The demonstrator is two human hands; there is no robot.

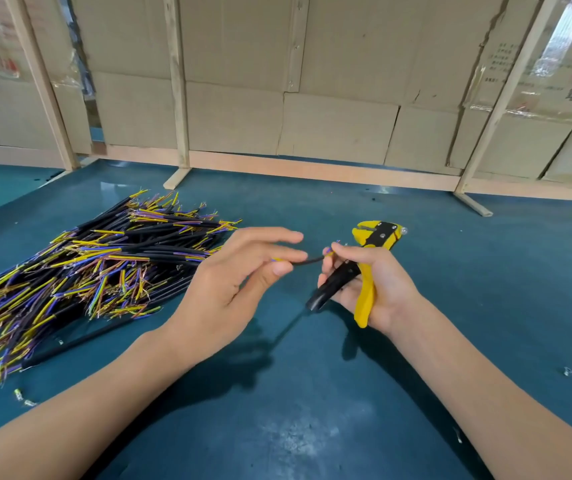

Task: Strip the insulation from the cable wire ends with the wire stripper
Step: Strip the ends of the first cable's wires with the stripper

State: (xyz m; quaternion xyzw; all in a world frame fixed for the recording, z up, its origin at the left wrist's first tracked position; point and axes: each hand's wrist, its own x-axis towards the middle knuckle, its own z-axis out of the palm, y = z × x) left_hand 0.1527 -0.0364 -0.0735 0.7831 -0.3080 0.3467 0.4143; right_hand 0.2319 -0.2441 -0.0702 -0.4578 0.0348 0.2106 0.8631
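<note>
The left hand (229,282) pinched a short black cable (307,261) between thumb and fingers (282,268), other fingers loosely spread, while the right hand (371,282) curled around the yellow-and-black wire stripper (364,268) and also touched the cable's coloured wire ends with its fingertips, just below the stripper's head. The stripper's head was not on the wires, so this piece looked unstripped (a judgement). Left of the stripper, a big cable pile (97,268) lay on the blue worktop (312,393), many ends showing bare copper; how many remained could not be told.

dark printed characters on the cardboard boxes (554,81) at upper right — too blurred to read, no other legible text
</note>
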